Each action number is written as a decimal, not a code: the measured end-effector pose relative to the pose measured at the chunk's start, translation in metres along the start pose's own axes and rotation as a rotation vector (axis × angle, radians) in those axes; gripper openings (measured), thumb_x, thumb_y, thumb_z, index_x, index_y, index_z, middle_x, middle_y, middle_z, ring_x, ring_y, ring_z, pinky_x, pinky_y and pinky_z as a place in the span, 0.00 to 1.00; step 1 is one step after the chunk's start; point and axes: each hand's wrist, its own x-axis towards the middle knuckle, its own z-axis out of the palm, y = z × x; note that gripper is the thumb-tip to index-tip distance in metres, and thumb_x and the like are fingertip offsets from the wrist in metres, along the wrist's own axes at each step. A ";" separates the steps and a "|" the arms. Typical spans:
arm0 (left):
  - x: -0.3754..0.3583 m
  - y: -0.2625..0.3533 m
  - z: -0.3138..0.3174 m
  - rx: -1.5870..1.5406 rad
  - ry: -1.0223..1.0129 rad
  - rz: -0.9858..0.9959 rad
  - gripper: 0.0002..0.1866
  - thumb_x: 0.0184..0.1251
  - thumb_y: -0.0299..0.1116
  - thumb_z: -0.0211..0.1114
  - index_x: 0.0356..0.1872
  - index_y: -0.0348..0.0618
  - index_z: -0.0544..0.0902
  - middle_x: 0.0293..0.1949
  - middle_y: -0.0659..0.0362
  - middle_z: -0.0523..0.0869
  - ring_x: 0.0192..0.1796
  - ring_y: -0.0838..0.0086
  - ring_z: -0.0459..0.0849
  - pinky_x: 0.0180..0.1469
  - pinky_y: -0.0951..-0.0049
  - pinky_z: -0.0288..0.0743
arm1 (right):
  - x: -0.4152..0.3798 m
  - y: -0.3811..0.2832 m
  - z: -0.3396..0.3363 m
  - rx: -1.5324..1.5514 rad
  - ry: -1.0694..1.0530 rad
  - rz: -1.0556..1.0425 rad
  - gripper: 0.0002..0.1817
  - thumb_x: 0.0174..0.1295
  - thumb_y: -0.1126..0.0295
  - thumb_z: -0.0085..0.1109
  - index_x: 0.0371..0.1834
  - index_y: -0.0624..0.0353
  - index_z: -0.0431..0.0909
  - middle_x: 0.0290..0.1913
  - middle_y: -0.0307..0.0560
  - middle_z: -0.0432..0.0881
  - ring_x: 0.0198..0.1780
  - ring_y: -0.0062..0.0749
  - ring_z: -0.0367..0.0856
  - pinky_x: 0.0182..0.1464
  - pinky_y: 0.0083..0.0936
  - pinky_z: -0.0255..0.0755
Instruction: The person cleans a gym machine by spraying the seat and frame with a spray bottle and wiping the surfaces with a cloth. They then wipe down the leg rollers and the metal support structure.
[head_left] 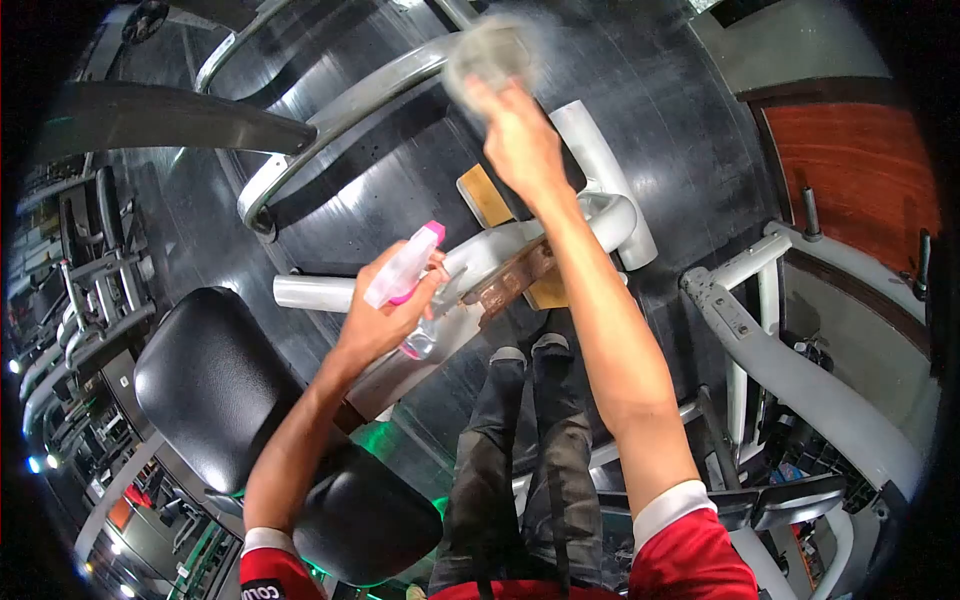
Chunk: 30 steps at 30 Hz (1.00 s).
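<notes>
My left hand (pixel 385 310) is wrapped round a spray bottle (pixel 402 272) with a white and pink trigger head and a clear body, held above the machine's grey frame (pixel 320 292). Stretched out ahead, my right hand (pixel 515 135) grips a pale greyish cloth (pixel 495 60), smeared by motion. The cloth overlaps the upper end of a curved grey metal bar (pixel 375 90) in this view. Under my right forearm runs a worn, rusty-brown strip (pixel 510 285) along the frame.
A black padded seat (pixel 215 390) and a second black pad (pixel 365 515) stand at my left. Yellowish blocks (pixel 485 195) sit by the frame. Another grey machine frame (pixel 800 370) rises on the right, near a reddish-brown panel (pixel 855 170). The floor (pixel 680 120) is dark matting.
</notes>
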 end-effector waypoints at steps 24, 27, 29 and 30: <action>0.039 -0.016 -0.030 -0.023 -0.124 0.017 0.10 0.69 0.20 0.59 0.49 0.31 0.76 0.38 0.54 0.83 0.29 0.79 0.81 0.26 0.78 0.78 | -0.007 -0.013 0.009 -0.200 0.002 -0.102 0.28 0.48 0.81 0.58 0.56 0.47 0.81 0.72 0.51 0.64 0.72 0.51 0.62 0.72 0.42 0.58; 0.040 -0.014 -0.031 -0.019 -0.093 0.036 0.10 0.69 0.19 0.59 0.49 0.31 0.76 0.39 0.54 0.83 0.29 0.79 0.81 0.27 0.79 0.78 | -0.072 0.003 -0.014 -0.225 -0.040 -0.031 0.23 0.47 0.81 0.58 0.48 0.51 0.84 0.71 0.53 0.66 0.72 0.54 0.61 0.73 0.45 0.56; 0.040 -0.009 -0.033 0.012 -0.102 0.005 0.10 0.68 0.20 0.59 0.49 0.32 0.76 0.38 0.55 0.83 0.30 0.79 0.81 0.27 0.79 0.77 | -0.113 0.015 -0.027 -0.234 -0.093 0.063 0.21 0.45 0.81 0.59 0.45 0.53 0.84 0.68 0.56 0.68 0.72 0.54 0.60 0.74 0.46 0.55; 0.040 -0.009 -0.033 0.004 -0.107 -0.012 0.09 0.68 0.20 0.60 0.48 0.32 0.77 0.38 0.55 0.83 0.30 0.80 0.81 0.27 0.79 0.77 | -0.110 0.013 -0.026 -0.234 -0.101 0.058 0.21 0.45 0.81 0.59 0.45 0.53 0.84 0.68 0.56 0.68 0.72 0.54 0.60 0.74 0.46 0.55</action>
